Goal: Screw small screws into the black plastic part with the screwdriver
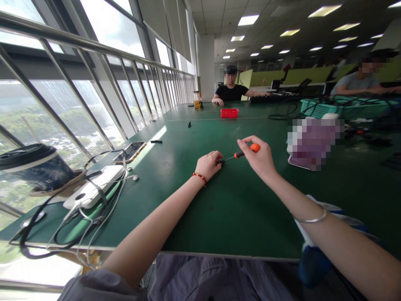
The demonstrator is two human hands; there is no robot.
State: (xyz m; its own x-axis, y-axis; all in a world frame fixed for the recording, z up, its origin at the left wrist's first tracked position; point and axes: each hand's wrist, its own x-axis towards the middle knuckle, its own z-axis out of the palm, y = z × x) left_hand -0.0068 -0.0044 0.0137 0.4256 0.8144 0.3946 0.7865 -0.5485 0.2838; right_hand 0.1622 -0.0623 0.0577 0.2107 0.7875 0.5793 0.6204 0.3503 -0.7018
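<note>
My left hand (209, 164) rests on the green table, its fingers closed on a small black part (220, 162). My right hand (257, 158) grips a screwdriver (240, 154) with an orange and black handle. The thin metal shaft points left and down, and its tip meets the black part or lies right beside it; I cannot tell which. More small black pieces lie farther off on the table, one long piece (156, 141) to the left and one short piece (189, 124) toward the back.
A dark cup (37, 167), a white power bank (94, 187) with cables and a phone (130, 152) line the left side. A red box (229, 113) stands near a person (231, 90) opposite. On the right are a propped phone (313, 142) and a green basket (319, 108) with cables.
</note>
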